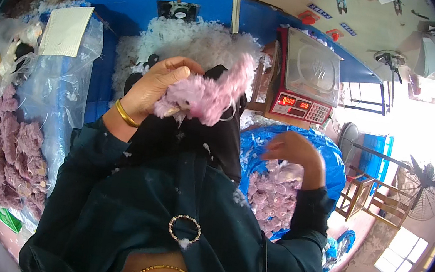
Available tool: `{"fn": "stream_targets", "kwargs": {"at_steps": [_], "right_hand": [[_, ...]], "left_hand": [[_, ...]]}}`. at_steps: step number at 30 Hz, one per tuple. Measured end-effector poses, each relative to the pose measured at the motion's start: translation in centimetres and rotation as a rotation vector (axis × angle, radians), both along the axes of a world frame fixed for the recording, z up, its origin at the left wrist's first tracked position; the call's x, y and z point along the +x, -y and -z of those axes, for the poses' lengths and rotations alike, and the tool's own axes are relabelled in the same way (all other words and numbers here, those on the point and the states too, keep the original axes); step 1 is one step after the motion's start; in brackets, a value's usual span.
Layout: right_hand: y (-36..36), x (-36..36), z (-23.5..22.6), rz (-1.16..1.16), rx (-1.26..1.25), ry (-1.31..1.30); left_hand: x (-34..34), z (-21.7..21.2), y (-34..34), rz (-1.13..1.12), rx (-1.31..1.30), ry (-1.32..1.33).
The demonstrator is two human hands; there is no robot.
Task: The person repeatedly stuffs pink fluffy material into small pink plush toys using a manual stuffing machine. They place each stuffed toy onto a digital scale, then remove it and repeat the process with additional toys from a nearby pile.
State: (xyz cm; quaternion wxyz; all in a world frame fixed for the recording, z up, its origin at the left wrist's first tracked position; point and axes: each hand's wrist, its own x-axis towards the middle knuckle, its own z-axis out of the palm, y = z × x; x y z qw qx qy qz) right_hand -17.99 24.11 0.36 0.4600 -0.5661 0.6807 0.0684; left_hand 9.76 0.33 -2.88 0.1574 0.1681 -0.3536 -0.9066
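My left hand (156, 88), with a gold bangle at the wrist, is closed round a pink plush toy (201, 97) held above my lap. The toy is fuzzy, with a long part pointing up to the right and a pale loop of thread or strap at its side. My right hand (293, 149) hovers over a blue plastic bag (335, 173), apart from the toy. It is blurred by motion, and I cannot make out anything in its fingers. Several pink plush pieces (274, 198) fill that bag.
A red weighing scale (305, 79) with a lit display stands at the far right of my lap. White stuffing (198, 40) heaps below a metal tube (236, 3). At left, a clear plastic bag (59, 106) holds more pink plush pieces (11, 144). Fans (421, 180) and stools (355, 196) stand at right.
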Motion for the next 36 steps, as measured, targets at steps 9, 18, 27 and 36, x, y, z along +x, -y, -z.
{"fn": "stream_targets", "kwargs": {"at_steps": [9, 18, 27, 36], "right_hand": [[12.4, 12.4, 0.4, 1.04, -0.758, 1.359], [13.8, 9.8, -1.6, 0.097, -1.342, 0.358], [12.9, 8.2, -0.7, 0.527, -0.432, 1.072], [12.8, 6.1, 0.2, -0.029, -1.025, 0.732]], "left_hand": [[-0.2, 1.5, -3.6, -0.137, -0.178, 0.027], [0.7, 2.6, 0.0, -0.087, -0.824, -0.046], [0.1, -5.7, 0.5, 0.075, -1.107, 0.085], [-1.6, -3.8, 0.5, -0.195, -1.274, -0.039]]}}
